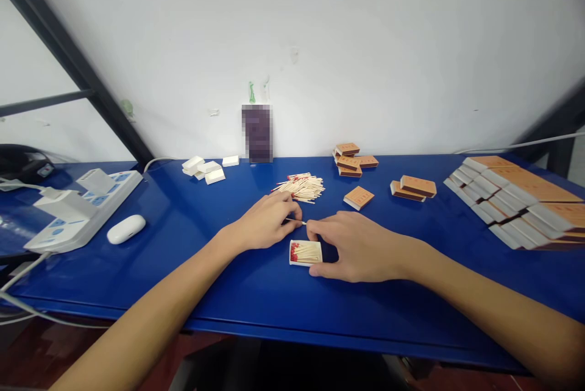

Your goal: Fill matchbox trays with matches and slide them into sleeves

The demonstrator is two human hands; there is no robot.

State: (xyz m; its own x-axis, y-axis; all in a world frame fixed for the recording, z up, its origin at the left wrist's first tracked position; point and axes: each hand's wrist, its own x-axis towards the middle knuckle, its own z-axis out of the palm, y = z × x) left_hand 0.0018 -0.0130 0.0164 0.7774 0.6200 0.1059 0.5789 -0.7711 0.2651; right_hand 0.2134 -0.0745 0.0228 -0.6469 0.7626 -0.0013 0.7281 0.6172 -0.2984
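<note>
My left hand (267, 220) and my right hand (354, 245) meet above a small white matchbox tray (305, 253) partly filled with red-tipped matches. Both hands pinch the same single match (297, 221), one at each end, just over the tray. My right thumb rests at the tray's near right corner. A loose pile of matches (301, 186) lies just beyond my left hand on the blue table (228, 293).
Orange matchbox sleeves (350, 159) lie at the back, with more (412, 187) to the right and rows of boxes (516, 199) at far right. White empty trays (205, 169), a power strip (80, 208) and a white earbud case (126, 228) are at left.
</note>
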